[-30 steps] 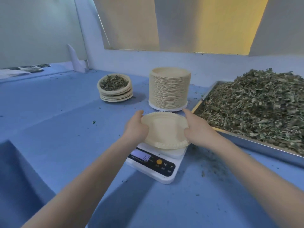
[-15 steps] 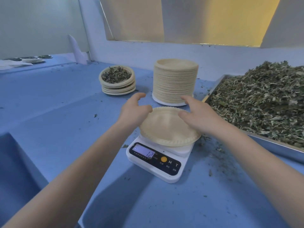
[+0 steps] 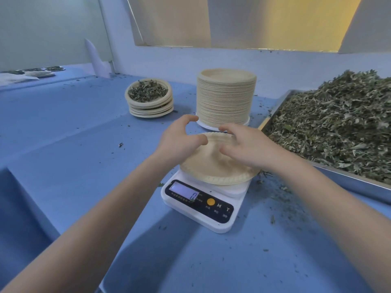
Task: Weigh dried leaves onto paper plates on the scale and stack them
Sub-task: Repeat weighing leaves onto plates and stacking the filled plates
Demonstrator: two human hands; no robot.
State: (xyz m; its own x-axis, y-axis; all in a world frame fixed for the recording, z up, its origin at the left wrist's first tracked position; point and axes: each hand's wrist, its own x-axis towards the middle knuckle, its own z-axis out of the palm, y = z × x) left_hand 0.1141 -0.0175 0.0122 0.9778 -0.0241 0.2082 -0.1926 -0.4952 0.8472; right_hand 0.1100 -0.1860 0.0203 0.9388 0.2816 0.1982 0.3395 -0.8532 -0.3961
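An empty paper plate (image 3: 215, 173) lies on the white digital scale (image 3: 198, 205), whose display is lit. My left hand (image 3: 181, 141) hovers over the plate's left rim with loosely curled fingers and holds nothing. Over the plate's right half is my right hand (image 3: 248, 148), fingers spread and relaxed, also holding nothing. Behind the scale stands a tall stack of empty paper plates (image 3: 226, 98). At the back left, a short stack of filled plates (image 3: 149, 103) carries dried leaves on top. A heap of dried leaves (image 3: 338, 123) fills the metal tray (image 3: 347, 181) on the right.
Leaf crumbs are scattered over the blue table (image 3: 74, 144), mostly right of the scale. More filled plates (image 3: 40, 71) lie on the far left counter. A wall with a window ledge runs behind the table.
Both hands have let go of the plate's rim and risen a little, now hovering over the plate. The plate stays on the scale.
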